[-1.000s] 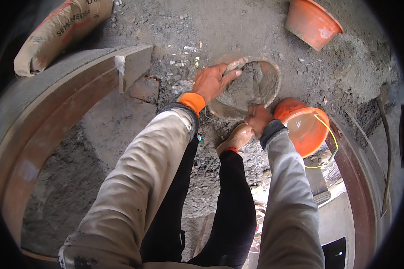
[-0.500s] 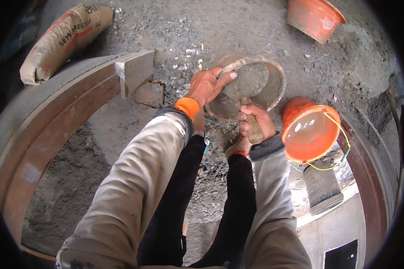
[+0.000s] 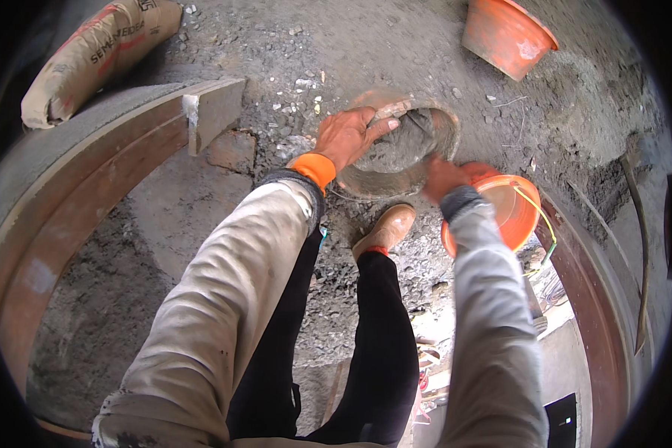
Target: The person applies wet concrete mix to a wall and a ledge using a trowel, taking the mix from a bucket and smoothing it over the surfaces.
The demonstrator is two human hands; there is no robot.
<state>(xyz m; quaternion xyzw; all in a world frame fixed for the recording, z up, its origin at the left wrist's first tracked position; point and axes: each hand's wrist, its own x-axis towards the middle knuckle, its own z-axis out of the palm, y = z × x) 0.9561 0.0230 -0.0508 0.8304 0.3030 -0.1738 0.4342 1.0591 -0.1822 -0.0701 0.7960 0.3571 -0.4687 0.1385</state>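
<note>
My left hand (image 3: 346,137) is closed over the left rim of a round tub (image 3: 446,133), with the thumb lying along the top of the edge and the fingers bent on the outer side, so it pinches this rim. An orange cuff (image 3: 315,169) is around my left wrist. My right hand (image 3: 446,178) is at the near right edge of the tub and it is blurred; I cannot tell if its fingers are pressed together, or what they hold. The tub stands in front of me, tilted, and inside it there is a grey wet mix (image 3: 396,151).

Just beside my right hand, on the right, is an orange bucket (image 3: 527,222) with a yellow handle (image 3: 534,203); my right sleeve (image 3: 493,299) passes before part of it. Nearer to me, my brown shoe (image 3: 387,226) is on the ground (image 3: 336,45), which is rough, grey and full of small stones, with some white pieces on the far left of the tub.

At the left, a low wall (image 3: 127,134) runs from near to far, and a filled paper bag (image 3: 101,63) lies at its far part. Far to the right lies a second orange tub (image 3: 506,41), tipped. Along the right side are a reddish beam (image 3: 591,302) and a thin stick (image 3: 641,269).
</note>
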